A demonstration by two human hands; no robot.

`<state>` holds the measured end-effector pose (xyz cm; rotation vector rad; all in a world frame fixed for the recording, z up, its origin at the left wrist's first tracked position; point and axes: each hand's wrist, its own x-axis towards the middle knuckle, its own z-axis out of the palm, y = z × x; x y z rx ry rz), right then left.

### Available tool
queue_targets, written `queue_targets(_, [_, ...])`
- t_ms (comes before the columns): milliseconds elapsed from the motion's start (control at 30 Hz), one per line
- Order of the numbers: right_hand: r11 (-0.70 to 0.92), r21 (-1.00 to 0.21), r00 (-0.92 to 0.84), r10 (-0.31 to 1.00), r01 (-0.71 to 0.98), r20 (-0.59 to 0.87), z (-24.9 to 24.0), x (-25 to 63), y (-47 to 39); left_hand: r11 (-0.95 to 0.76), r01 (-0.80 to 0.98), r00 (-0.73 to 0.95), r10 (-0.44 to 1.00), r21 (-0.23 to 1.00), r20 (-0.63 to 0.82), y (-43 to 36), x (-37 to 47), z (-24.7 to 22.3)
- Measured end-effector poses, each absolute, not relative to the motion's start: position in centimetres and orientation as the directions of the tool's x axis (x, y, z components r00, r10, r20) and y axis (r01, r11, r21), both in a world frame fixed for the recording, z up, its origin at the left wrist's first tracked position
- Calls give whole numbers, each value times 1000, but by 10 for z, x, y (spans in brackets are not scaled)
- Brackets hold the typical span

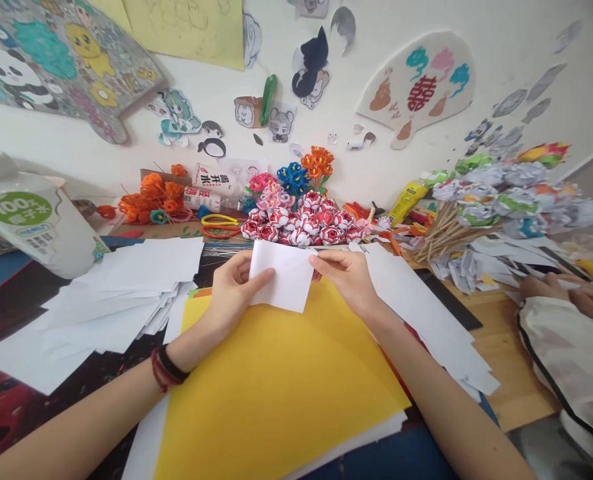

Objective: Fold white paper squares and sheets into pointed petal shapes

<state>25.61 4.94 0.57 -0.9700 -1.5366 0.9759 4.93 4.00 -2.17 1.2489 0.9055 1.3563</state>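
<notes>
A small white sheet of paper (282, 277) is held up between both hands, above a large yellow sheet (281, 380). My left hand (232, 287) grips its left edge, with the thumb lying on the front. At the upper right corner, my right hand (344, 277) pinches the paper between thumb and fingers. White paper lies under the yellow sheet. To the left is a loose pile of white sheets (121, 293), and more white sheets (421, 313) lie to the right, beyond my right forearm.
Red-and-white paper flowers (301, 223) stand behind the hands. A white bottle (36, 213) is at left. Paper flowers on sticks (496, 193) lie at right, near another person's hands (566, 293). Cut-out drawings cover the wall behind.
</notes>
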Motion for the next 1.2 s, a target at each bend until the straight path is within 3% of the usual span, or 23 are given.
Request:
queue_targets(700, [344,-929,-136,935,135,326,5,257,50,-142,-188,82,984,972,160,39,49,-19])
queue_targets(967, [379,-913,-132,923,152,362,5,257,48,-26,-166,191,980,986,58,41,51,-12])
queue_targets(1200, [384,-912,-129,921,144,367,4,260,52,10,-140,120,993,990,7,46,43,-1])
